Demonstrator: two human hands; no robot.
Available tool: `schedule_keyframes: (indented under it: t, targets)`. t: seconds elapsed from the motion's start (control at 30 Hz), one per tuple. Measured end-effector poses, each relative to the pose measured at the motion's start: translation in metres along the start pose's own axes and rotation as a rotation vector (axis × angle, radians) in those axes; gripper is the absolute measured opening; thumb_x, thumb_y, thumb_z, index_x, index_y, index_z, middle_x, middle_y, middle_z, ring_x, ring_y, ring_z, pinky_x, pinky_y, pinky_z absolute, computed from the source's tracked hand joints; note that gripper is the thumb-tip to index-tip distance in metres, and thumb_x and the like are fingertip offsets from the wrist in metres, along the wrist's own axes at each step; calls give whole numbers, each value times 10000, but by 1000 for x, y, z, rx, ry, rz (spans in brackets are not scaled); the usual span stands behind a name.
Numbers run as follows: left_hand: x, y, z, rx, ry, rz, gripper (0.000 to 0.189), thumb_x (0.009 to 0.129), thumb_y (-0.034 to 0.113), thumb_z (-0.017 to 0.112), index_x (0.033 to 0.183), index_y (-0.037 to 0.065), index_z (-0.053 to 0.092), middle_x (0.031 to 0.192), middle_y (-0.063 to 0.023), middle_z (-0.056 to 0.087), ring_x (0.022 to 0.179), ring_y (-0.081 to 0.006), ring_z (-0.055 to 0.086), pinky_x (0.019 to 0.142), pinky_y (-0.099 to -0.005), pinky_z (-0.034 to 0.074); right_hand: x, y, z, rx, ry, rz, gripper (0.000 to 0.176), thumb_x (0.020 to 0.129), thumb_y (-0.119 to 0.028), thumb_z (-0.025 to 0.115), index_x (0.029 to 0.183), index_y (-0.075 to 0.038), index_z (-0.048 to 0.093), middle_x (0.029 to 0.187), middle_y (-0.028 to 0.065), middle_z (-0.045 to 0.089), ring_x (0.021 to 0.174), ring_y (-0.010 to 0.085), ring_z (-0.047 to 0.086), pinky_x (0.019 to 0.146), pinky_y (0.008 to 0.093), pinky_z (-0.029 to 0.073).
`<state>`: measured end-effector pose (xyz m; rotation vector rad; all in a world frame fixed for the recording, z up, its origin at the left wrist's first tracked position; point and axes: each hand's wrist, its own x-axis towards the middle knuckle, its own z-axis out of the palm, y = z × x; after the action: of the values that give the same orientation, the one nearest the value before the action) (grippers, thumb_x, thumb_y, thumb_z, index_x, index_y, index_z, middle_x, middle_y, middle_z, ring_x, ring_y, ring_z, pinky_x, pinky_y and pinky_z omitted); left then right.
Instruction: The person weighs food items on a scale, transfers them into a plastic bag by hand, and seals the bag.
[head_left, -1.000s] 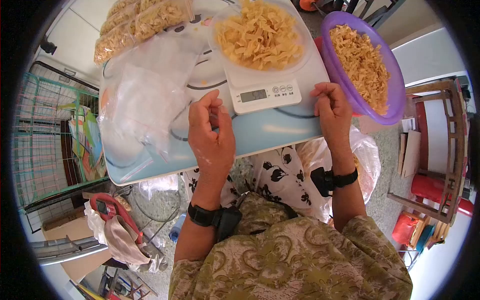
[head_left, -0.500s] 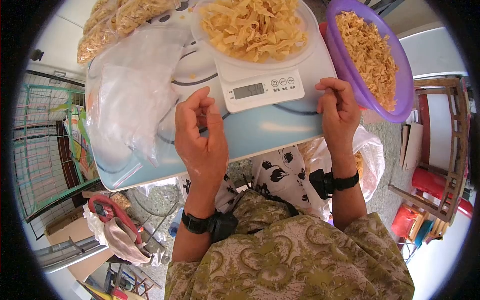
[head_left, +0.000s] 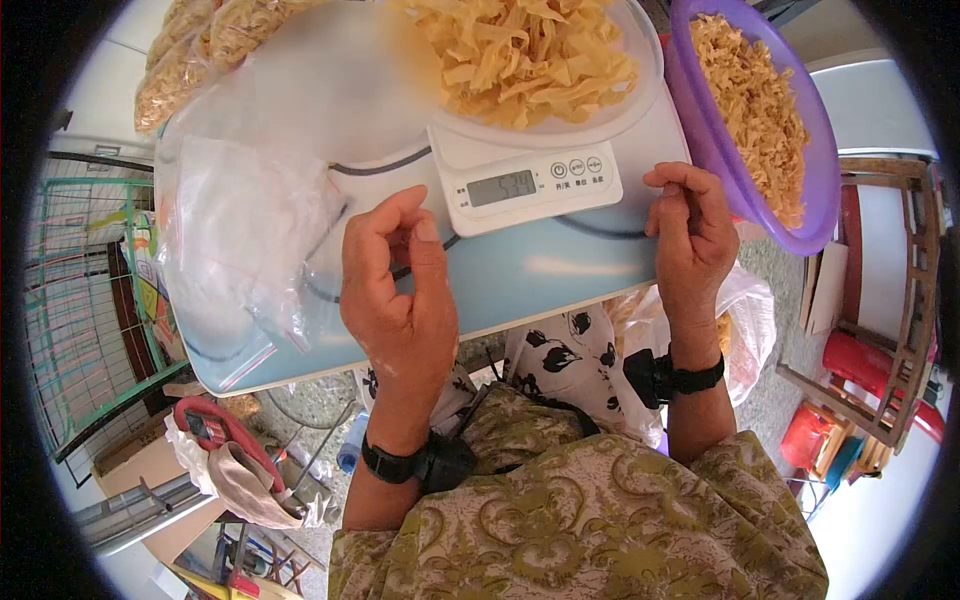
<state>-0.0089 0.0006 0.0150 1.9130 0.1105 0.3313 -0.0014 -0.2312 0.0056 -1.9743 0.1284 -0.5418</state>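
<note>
We record one loose heap of yellow strips [head_left: 535, 70], flat, ribbon-like, curled and translucent-edged, in a clear bowl [head_left: 602, 128] atop a white scale [head_left: 545, 180] on the surface [head_left: 500, 285]. We list two empty hands, both half-curled and partly open: left hand [head_left: 400, 300] and right hand [head_left: 692, 245], flanking the scale's near end.

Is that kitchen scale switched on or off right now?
On: the scale shows dark digits on its grey display, beneath the heaped yellow strips.

Olive patterned top [head_left: 580, 520], black wrist straps, dark-floral white trousers [head_left: 560, 350]
</note>
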Motion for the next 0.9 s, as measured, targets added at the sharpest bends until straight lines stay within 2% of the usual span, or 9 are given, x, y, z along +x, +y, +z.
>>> schedule_keyframes:
  t: [0.17,0.43,0.9]
  targets:
    - [-1,-1,0,-24,-7,-26,224,964,112,596,1166,20,621,993,-42,635,897,-102,586,832,-239,477,1,2,-1,-26,-11,-26,181,920,38,504,983,-61,641,837,-9,639,608,37,507,553,208,425]
    - [-1,-1,-1,-29,-17,-47,226,971,107,582,1174,13,613,1001,-41,626,907,-95,576,827,-232,470,0,5,-1,-66,-3,-51,188,909,47,508,989,-50,647,873,19,658,691,63,546,636,221,452]
    - [-1,-4,0,-48,-7,-38,229,973,96,570,1177,1,609,1009,-44,618,914,-99,568,830,-229,464,0,5,-1,-29,-11,-23,182,911,42,514,1002,-44,645,878,25,660,668,62,550,611,224,454]
